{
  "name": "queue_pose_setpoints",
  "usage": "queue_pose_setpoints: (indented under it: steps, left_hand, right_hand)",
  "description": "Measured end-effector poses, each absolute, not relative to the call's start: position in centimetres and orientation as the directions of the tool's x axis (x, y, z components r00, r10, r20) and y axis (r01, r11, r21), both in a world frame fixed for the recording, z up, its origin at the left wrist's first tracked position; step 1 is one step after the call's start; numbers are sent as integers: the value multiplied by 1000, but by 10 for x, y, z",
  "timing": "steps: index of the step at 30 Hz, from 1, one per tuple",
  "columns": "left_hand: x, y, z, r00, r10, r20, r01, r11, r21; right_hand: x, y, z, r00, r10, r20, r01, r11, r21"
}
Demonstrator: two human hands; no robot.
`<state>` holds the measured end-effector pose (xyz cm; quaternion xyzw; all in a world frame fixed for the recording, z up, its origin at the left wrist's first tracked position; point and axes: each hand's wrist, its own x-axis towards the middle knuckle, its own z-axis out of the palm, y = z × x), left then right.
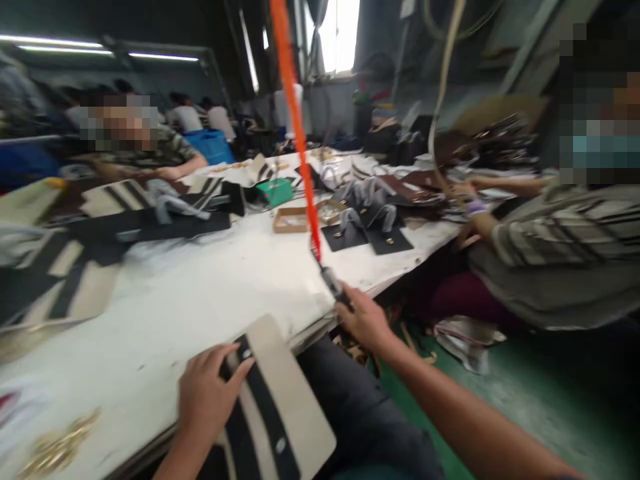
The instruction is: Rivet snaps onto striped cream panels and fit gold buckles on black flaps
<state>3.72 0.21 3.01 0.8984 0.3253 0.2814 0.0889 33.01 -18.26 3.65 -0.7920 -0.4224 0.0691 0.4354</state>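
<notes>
My left hand (206, 383) grips the upper left part of a beige panel with black stripes (287, 383), thumb and fingers closed near a small metal fitting on one stripe. The panel lies tilted over the table's front edge and my lap. Off to the right, my right hand (367, 321) is wrapped around a short grey-and-black hand tool (334, 283). This tool hangs from a bright orange cord (300, 140) that runs up out of view. Motion blur hides the tool's exact kind, and it is apart from the panel.
Brass-coloured metal pieces (60, 447) lie on the white table (200, 300) at the near left. Striped panels (93, 290) are stacked at left. Black pieces with metal fittings (390, 241) and a cardboard tray (291, 220) lie farther back. Co-workers sit at right (560, 267) and far left.
</notes>
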Motion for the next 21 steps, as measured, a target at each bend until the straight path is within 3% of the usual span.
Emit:
queue_pose_setpoints:
  steps: [3,6,9,11,12,14,16,18,21]
  left_hand:
    - [10,-11,27,529,745,405,684,-658,317]
    - [14,-18,25,486,797,357,740,-593,316]
    - [20,-25,30,461,825,327,751,-559,351]
    - [19,-29,34,453,838,302,746,-543,386]
    - [18,-31,36,449,846,288,741,-533,408]
    - [15,-38,39,429,867,255,731,-499,465]
    - [12,-49,44,394,893,219,726,-448,522]
    - [8,-65,53,357,920,163,668,-373,643]
    - [4,-94,73,320,947,9,357,-129,925]
  right_hand:
    - [332,-201,20,682,543,490,664,-178,-726]
    - [303,-218,10,661,541,520,629,-22,-777]
    - [257,-220,0,567,797,210,344,3,-939]
    - [230,-211,-3,335,940,-60,51,-82,-995]
    - [219,-205,-2,206,969,-134,-73,-122,-990]
    - [202,-196,8,76,989,-127,-206,-110,-972]
    - [191,-192,26,80,997,12,-143,23,-989]
    - [181,-195,46,50,985,166,60,163,-985]
    - [164,-202,65,-78,966,247,380,258,-888]
